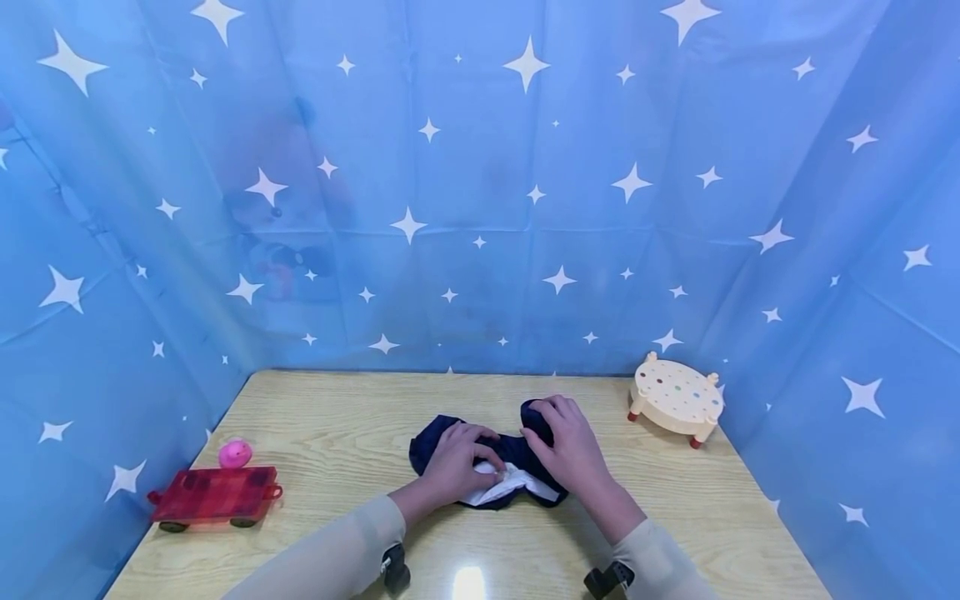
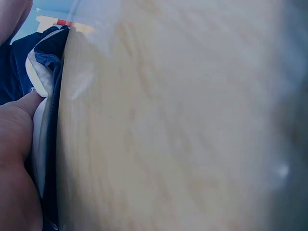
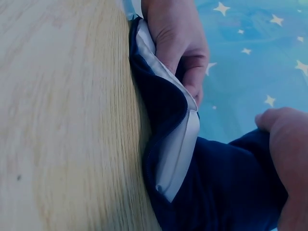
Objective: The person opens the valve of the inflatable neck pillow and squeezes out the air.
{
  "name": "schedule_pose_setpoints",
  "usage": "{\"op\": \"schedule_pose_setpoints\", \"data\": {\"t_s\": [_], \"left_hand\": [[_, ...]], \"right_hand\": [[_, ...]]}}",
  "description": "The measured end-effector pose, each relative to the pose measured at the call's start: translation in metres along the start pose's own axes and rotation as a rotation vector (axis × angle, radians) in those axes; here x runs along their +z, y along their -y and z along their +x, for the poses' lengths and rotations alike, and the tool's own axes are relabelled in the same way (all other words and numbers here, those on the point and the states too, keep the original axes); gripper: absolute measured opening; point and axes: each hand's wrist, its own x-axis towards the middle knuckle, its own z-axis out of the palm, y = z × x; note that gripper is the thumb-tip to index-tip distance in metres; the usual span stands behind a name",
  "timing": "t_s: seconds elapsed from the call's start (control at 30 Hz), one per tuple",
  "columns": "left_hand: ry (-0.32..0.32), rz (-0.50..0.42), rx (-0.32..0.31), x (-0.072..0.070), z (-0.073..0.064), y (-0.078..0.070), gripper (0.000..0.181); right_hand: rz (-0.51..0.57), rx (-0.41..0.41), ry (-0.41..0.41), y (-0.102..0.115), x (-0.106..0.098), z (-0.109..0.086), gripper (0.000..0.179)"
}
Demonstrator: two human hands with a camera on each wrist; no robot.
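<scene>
A navy neck pillow (image 1: 510, 450) lies on the table between the two hands. Its zipper (image 3: 166, 132) stands open along the near side, and white inner material (image 3: 180, 154) shows through the gap. At the opening, the left hand (image 1: 459, 463) pinches the white edge between thumb and fingers; in the left wrist view its thumb (image 2: 21, 113) presses against the white part. The right hand (image 1: 568, 446) grips the raised right end of the pillow, its fingers over the top and its thumb on the inner side. The palms hide part of the fabric.
A red plaid toy wagon (image 1: 217, 496) stands at the left, with a small pink toy (image 1: 235, 454) behind it. A cream toy table (image 1: 678, 396) with coloured dots is at the back right. A blue starred curtain (image 1: 480, 183) surrounds the wooden table (image 1: 337, 417).
</scene>
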Motion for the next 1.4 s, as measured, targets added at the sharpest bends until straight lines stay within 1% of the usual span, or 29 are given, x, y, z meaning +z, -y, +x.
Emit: {"op": "schedule_pose_setpoints", "data": {"t_s": [0.37, 0.57, 0.67, 0.83, 0.97, 1.2, 1.4], "left_hand": [[0.003, -0.010, -0.008, 0.000, 0.000, 0.000, 0.004], [-0.002, 0.001, -0.001, 0.000, -0.001, 0.000, 0.003], [-0.003, 0.002, -0.003, 0.000, -0.001, 0.000, 0.003], [0.003, -0.006, -0.018, -0.002, 0.000, -0.001, 0.003], [0.005, -0.013, -0.028, -0.002, 0.000, -0.001, 0.004], [0.003, -0.006, -0.037, -0.002, 0.000, -0.002, 0.005], [0.007, 0.006, -0.040, -0.002, 0.001, -0.003, 0.005]], "right_hand": [[0.021, 0.030, 0.005, -0.006, 0.006, -0.006, 0.038], [0.047, 0.018, 0.007, -0.008, 0.005, -0.011, 0.047], [0.053, 0.028, 0.038, -0.009, 0.004, -0.014, 0.053], [0.029, 0.067, 0.113, -0.009, 0.004, -0.017, 0.065], [0.001, 0.077, 0.155, -0.010, 0.006, -0.019, 0.074], [-0.052, 0.073, 0.201, -0.013, 0.011, -0.021, 0.090], [-0.066, 0.073, 0.243, -0.012, 0.011, -0.021, 0.102]]}}
